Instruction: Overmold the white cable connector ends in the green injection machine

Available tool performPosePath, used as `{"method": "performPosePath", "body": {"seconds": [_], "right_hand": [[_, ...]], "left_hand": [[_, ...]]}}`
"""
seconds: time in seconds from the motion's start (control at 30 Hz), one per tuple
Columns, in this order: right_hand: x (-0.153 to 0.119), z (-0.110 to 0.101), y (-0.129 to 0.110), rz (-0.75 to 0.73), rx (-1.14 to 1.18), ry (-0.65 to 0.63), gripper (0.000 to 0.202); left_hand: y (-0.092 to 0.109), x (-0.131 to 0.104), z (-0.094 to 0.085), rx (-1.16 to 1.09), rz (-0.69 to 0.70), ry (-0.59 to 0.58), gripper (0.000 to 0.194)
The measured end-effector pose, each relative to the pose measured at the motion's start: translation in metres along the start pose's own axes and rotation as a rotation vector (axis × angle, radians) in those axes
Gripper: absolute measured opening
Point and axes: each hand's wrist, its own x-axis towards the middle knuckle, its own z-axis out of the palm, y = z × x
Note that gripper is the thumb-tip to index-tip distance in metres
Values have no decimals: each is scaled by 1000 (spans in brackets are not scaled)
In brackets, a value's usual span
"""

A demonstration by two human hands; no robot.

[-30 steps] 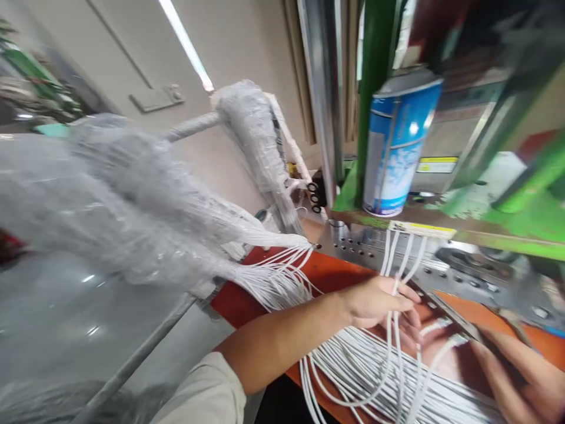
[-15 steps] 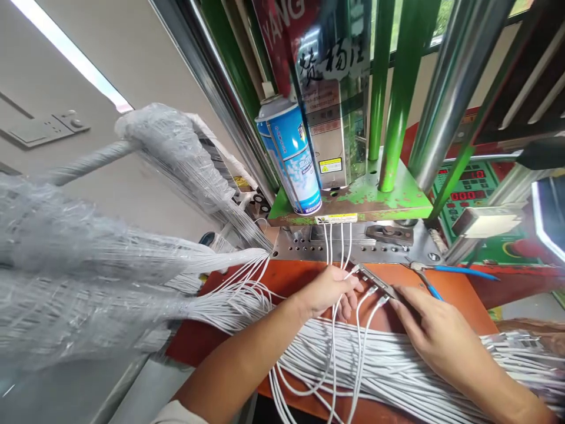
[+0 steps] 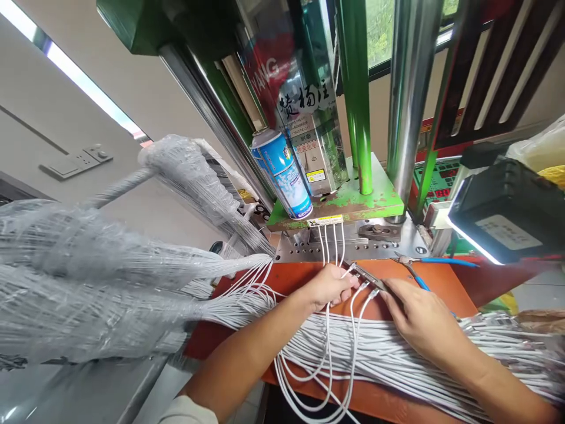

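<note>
My left hand (image 3: 332, 287) pinches a white cable's connector at the left end of a narrow metal bar (image 3: 368, 278). The bar's right end is gripped between the thumb and fingers of my right hand (image 3: 408, 303). Two more white cables with plugs (image 3: 374, 293) hang from the bar between my hands and loop downward. Below both hands a thick bundle of white cables (image 3: 388, 347) lies across the orange work surface (image 3: 445, 288).
Ahead stands a press with a green plate (image 3: 375, 200), a blue spray can (image 3: 282, 174) on it. Blue-handled pliers (image 3: 419, 260) lie near the metal base. Plastic-wrapped cable bundles (image 3: 88, 253) fill the left. A black lamp (image 3: 507, 218) is at right.
The view has turned to the right, bringing the black lamp further in. The left hand's fingers have curled closer under the bar. Both hands still hold on.
</note>
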Motion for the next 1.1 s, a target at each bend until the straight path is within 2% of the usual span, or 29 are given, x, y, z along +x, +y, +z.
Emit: {"method": "performPosePath", "body": {"seconds": [0.17,0.3,0.37,0.47,0.53,0.7,0.87,1.1], "right_hand": [[2,-5,-2,-97,68,-63,32],[2,-3,-1,-63,66,7,31],[2,-2,0,-1,44,35,33],[1,-1,1,52,9,24,34],[1,-1,2,44,-15,28,34],[0,1,6,14,-77,48,33],[1,2,4,-4,-51,-9,35],[1,0,7,-61,4,2,34]], "left_hand": [[1,4,6,-5,-17,24,41],[2,6,1,16,-37,8,42],[1,4,-4,37,-10,84,42],[-4,-3,-11,42,87,263,36],[-9,-9,-12,31,117,304,32],[-14,-18,-10,14,58,218,27],[-11,-13,-13,-8,23,147,23],[-6,-12,-18,-16,-38,61,18]]}}
